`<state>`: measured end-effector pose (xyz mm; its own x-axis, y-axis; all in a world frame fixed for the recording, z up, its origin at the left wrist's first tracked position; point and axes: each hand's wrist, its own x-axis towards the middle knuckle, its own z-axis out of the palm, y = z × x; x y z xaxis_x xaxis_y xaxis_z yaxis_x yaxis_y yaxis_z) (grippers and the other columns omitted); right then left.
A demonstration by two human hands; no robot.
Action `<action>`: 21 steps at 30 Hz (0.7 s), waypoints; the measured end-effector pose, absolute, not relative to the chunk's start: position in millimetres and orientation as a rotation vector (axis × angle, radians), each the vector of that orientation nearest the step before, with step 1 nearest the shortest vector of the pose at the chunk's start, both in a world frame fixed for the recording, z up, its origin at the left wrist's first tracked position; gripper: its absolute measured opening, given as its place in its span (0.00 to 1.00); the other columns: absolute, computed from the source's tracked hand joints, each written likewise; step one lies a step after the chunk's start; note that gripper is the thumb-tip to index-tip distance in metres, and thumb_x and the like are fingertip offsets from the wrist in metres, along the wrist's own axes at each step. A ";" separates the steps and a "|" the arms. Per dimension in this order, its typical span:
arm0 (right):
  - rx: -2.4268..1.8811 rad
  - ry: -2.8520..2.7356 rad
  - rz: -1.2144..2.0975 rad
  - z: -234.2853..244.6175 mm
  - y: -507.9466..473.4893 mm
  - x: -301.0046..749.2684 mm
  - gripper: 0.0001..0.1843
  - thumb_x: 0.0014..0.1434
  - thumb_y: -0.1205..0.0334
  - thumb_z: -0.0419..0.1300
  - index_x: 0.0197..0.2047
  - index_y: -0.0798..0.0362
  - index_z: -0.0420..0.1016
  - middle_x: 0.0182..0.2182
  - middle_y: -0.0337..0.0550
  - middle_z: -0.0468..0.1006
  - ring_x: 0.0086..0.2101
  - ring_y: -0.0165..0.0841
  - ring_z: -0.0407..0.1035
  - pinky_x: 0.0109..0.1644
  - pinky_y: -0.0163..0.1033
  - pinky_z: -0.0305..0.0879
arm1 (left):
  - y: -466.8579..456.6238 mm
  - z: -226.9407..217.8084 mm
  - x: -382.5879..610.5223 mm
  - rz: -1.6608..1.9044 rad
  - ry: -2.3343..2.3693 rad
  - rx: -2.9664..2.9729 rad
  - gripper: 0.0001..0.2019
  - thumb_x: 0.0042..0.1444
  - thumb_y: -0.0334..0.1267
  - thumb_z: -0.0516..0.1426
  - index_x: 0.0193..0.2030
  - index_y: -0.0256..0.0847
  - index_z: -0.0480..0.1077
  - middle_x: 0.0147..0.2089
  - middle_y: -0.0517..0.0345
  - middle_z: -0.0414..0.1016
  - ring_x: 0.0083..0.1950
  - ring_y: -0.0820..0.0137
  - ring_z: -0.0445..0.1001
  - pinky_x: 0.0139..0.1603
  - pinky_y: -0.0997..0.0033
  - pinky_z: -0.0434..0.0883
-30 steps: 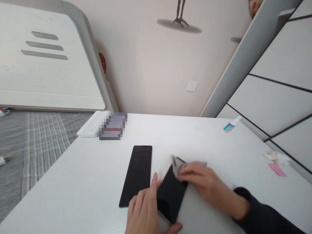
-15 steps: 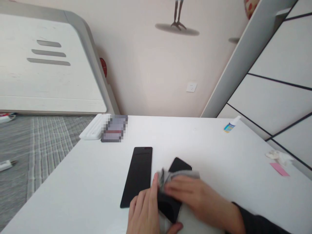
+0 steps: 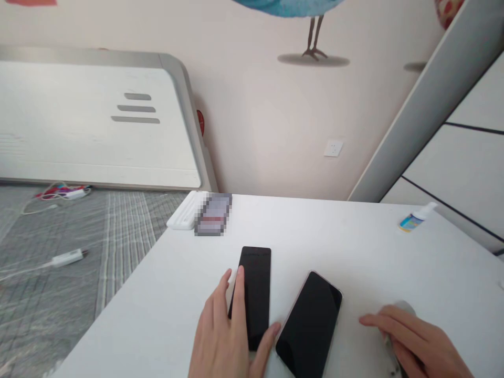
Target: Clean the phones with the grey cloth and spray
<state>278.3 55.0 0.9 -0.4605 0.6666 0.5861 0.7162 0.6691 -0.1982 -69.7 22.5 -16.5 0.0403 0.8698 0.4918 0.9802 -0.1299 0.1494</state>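
Observation:
Two black rectangles lie side by side on the white table [image 3: 334, 231]: a flat black glass sheet [image 3: 255, 283] on the left and a phone [image 3: 311, 320] with a dark screen on the right. My left hand [image 3: 228, 336] rests with spread fingers over the near end of the glass sheet, thumb between it and the phone. My right hand [image 3: 413, 341] lies to the right of the phone, fingers curled over a grey cloth [image 3: 397, 315] that mostly hides under them.
A white case [image 3: 183, 212] and a blurred card [image 3: 213, 214] sit at the table's far left corner. A small spray bottle [image 3: 415, 219] lies at the far right. Left of the table is a bed with a grey checked cover [image 3: 79, 273] and a charger [image 3: 65, 258].
My right hand left the phone's screen with the cloth and moved right onto the table. My left hand shifted from the phone's edge onto the black glass sheet. The view panned right and upward.

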 end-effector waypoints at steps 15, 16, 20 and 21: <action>-1.317 -2.367 0.320 -23.8 115.1 249.4 0.37 0.55 0.37 0.73 0.65 0.38 0.76 0.66 0.48 0.74 0.51 0.49 0.81 0.46 0.47 0.81 | 33.5 -0.4 -112.2 -0.525 -2.019 -2.040 0.42 0.60 0.36 0.56 0.79 0.36 0.41 0.63 0.43 0.74 0.60 0.53 0.74 0.54 0.54 0.81; -1.288 -2.393 0.361 -21.3 120.3 245.0 0.37 0.56 0.36 0.72 0.66 0.38 0.76 0.66 0.48 0.74 0.52 0.49 0.81 0.48 0.48 0.80 | 30.3 -2.9 -121.0 -0.546 -1.986 -2.044 0.42 0.60 0.37 0.56 0.78 0.37 0.42 0.63 0.43 0.75 0.58 0.53 0.76 0.54 0.52 0.81; -1.194 -2.446 0.577 -9.2 128.5 208.8 0.35 0.61 0.40 0.71 0.67 0.40 0.74 0.65 0.46 0.75 0.53 0.48 0.79 0.56 0.50 0.77 | 14.2 -13.0 -152.5 -0.610 -1.960 -2.111 0.42 0.62 0.41 0.57 0.79 0.40 0.42 0.62 0.43 0.76 0.56 0.53 0.79 0.54 0.50 0.81; -1.192 -2.433 0.619 -6.5 128.5 196.7 0.35 0.60 0.42 0.72 0.67 0.42 0.74 0.65 0.47 0.75 0.54 0.48 0.79 0.57 0.51 0.76 | 11.2 -14.5 -157.4 -0.644 -1.967 -2.105 0.42 0.64 0.42 0.57 0.80 0.41 0.42 0.62 0.42 0.76 0.56 0.52 0.79 0.54 0.49 0.81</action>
<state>196.7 128.5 -6.5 -0.5788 0.8058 0.1253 0.6477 0.5477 -0.5297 -157.4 11.2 -14.5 0.0254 0.9006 0.4340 0.9828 -0.1020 0.1541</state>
